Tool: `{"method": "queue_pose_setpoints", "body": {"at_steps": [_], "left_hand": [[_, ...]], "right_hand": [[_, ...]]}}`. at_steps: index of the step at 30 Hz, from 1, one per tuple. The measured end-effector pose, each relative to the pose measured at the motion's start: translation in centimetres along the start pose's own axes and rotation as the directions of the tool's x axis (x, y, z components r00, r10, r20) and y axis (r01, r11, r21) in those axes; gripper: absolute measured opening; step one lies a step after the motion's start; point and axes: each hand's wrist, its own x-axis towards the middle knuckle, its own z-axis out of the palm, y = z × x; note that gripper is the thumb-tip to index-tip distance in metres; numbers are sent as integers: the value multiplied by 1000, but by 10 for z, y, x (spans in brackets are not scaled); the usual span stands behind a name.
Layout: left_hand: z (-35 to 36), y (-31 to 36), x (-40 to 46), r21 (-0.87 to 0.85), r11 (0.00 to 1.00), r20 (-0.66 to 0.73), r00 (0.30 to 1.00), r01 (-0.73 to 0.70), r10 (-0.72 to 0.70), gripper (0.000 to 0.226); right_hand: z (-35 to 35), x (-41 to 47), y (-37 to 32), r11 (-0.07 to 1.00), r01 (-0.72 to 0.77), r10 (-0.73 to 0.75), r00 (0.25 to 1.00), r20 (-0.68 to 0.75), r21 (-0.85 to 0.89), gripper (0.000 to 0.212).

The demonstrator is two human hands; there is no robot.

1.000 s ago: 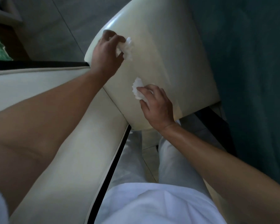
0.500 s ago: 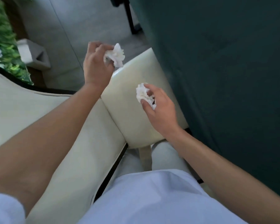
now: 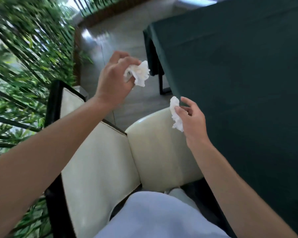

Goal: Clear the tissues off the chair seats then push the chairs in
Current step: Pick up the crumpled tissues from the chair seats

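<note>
Tissues: crumpled, feather-light, soft, likely to tear or shed if pulled hard; best pinched at the bunched middle. Left tissue [image 3: 138,73] wadded in the left hand [image 3: 113,79], fingers curled shut around it, raised over the floor. Right tissue [image 3: 175,112] pinched between thumb and fingertips of the right hand [image 3: 192,119], dangling below the grip beside the green-clothed desk [image 3: 239,83]. Both well clear of the cream chair seat [image 3: 158,152], now bare as far as visible. Chair not yet pushed in.

chair [image 3: 162,152] left of table [image 3: 239,83], plants [image 3: 24,57] far left
</note>
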Motion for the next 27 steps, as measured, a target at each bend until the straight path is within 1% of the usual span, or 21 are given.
{"method": "queue_pose_setpoints", "body": {"at_steps": [3,5,7,10,12,15,17,21,24,26,27], "left_hand": [[-36,9,-22,-40,999,-44,999,-34,32,38],[-57,13,-42,-86,996,-63,998,-34,28,40],[-76,12,-61,-140,990,-96,995,3,-17,40],[-102,-1,-89,-204,976,-125,987,79,-106,40],[-116,-13,-107,-228,965,-139,977,130,-164,41],[-134,-24,-130,-271,939,-150,955,209,-256,42],[-141,-24,-143,-307,921,-140,946,238,-291,41],[-150,-20,-164,-366,896,-127,940,252,-316,40],[-157,-21,-172,-397,873,-132,924,282,-359,38],[-161,-20,-176,-452,831,-111,904,324,-413,35],[-162,-19,-178,-498,795,-87,893,345,-442,32]], "right_hand": [[13,-28,-25,996,48,-49,999,17,70,36],[25,-51,-40,991,128,-129,991,28,38,33],[38,-76,-50,980,200,-200,978,66,6,31],[52,-109,-56,977,206,-211,972,101,57,30],[56,-127,-57,974,198,-207,976,73,113,31],[64,-151,-55,968,239,-241,970,20,73,32],[70,-164,-56,968,231,-234,972,20,93,33],[80,-181,-65,971,200,-207,978,41,130,31],[89,-185,-73,980,123,-131,990,46,155,29],[95,-185,-79,975,51,-66,996,59,215,23],[97,-185,-82,970,38,-60,994,86,241,21]]}}
